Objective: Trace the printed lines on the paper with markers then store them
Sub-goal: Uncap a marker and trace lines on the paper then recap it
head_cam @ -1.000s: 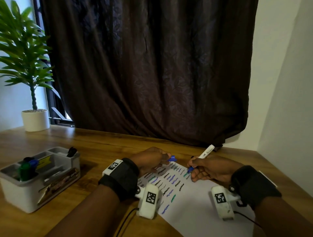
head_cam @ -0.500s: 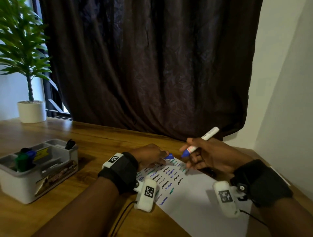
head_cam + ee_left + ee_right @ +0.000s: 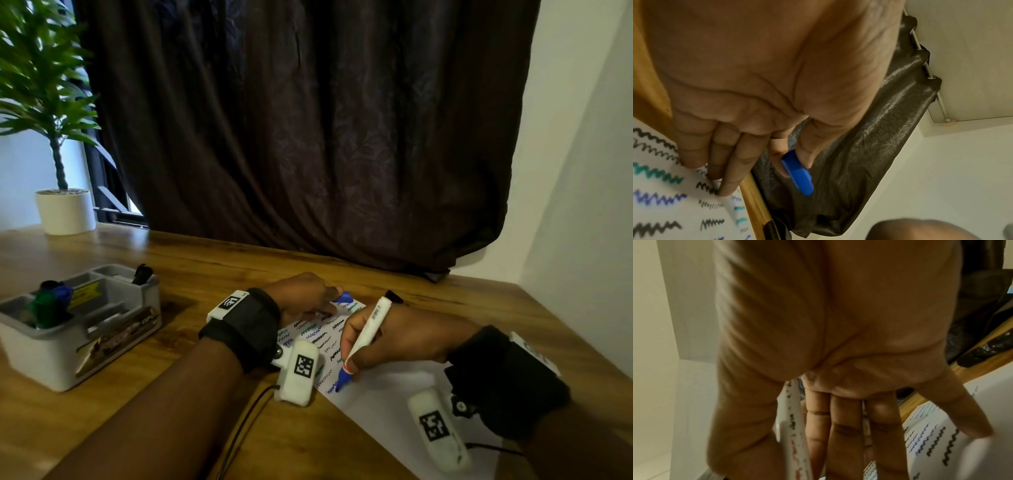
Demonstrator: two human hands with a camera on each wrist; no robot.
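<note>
A white paper (image 3: 383, 394) printed with rows of zigzag lines lies on the wooden table; several rows are traced in blue, green and black. My right hand (image 3: 351, 361) grips a white marker (image 3: 369, 331) with a blue tip, which points down at a blue zigzag near the paper's front left edge. In the right wrist view the marker (image 3: 792, 426) runs between thumb and fingers over the paper (image 3: 931, 436). My left hand (image 3: 330, 301) rests its fingers on the paper's far corner and pinches the blue cap (image 3: 343, 296). The cap (image 3: 797, 173) sits between thumb and forefinger.
A grey desk organizer (image 3: 78, 346) stands at the left with green and blue markers (image 3: 51, 303) upright in it. A potted plant (image 3: 65, 210) is at the back left. A dark curtain hangs behind the table and a white wall closes the right side.
My right hand lifted the marker off the paper's far rows, then swung it toward me and down to a near row. The left hand stayed put with the cap.
</note>
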